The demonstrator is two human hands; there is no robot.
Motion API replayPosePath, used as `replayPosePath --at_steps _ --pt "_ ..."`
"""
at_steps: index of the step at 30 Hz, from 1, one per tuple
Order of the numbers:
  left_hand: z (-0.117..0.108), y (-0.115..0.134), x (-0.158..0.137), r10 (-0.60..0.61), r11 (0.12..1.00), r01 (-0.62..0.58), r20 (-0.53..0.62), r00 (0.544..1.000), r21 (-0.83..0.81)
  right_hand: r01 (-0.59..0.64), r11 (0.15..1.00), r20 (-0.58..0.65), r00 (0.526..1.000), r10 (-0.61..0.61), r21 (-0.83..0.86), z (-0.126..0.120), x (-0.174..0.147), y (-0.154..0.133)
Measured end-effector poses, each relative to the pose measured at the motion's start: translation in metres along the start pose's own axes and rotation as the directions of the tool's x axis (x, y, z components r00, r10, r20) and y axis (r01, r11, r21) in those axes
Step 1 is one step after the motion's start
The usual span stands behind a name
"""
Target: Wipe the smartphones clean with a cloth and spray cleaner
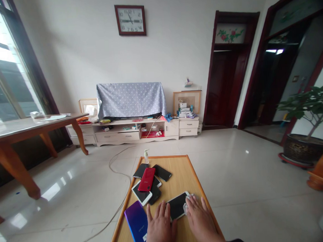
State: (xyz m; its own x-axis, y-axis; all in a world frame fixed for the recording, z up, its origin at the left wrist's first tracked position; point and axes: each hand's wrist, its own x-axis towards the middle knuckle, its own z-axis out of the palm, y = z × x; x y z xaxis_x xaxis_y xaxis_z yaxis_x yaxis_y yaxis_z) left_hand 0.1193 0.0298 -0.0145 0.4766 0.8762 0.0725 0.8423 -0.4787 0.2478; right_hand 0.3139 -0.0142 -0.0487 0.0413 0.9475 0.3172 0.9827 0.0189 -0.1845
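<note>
A white-framed smartphone lies screen up on the small wooden table. At its left end rests my left hand, fingers stretched out and touching the phone's edge. My right hand presses a crumpled whitish wipe against the phone's right end; the wipe is partly hidden under the fingers. Left of my left hand lies a blue-purple phone, back up. Farther off is a loose pile with a red phone on top of a white phone and several dark phones.
A pump bottle stands at the table's far edge. A cable runs along the floor on the left. Beyond are a low TV cabinet, a long-legged table at left and a potted plant at right.
</note>
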Motion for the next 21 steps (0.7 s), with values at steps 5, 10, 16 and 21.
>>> replayPosePath --at_steps 5,10,16,21 --pt "0.003 -0.001 0.000 -0.001 1.000 0.001 0.000 1.000 0.009 0.166 0.983 0.036 0.985 -0.169 0.073 0.003 -0.009 -0.014" --pt "0.001 -0.002 0.000 0.006 1.000 -0.006 0.005 1.000 -0.002 0.085 0.995 0.025 0.996 -0.086 0.056 -0.002 -0.001 -0.009" --pt "0.004 -0.004 0.001 -0.004 1.000 0.004 0.023 1.000 0.007 0.125 0.987 0.052 0.990 -0.131 0.105 0.007 0.000 -0.019" --pt "0.006 -0.005 0.001 -0.002 1.000 0.002 0.012 1.000 -0.030 0.089 0.991 0.077 0.992 -0.097 0.102 0.000 0.010 -0.017"
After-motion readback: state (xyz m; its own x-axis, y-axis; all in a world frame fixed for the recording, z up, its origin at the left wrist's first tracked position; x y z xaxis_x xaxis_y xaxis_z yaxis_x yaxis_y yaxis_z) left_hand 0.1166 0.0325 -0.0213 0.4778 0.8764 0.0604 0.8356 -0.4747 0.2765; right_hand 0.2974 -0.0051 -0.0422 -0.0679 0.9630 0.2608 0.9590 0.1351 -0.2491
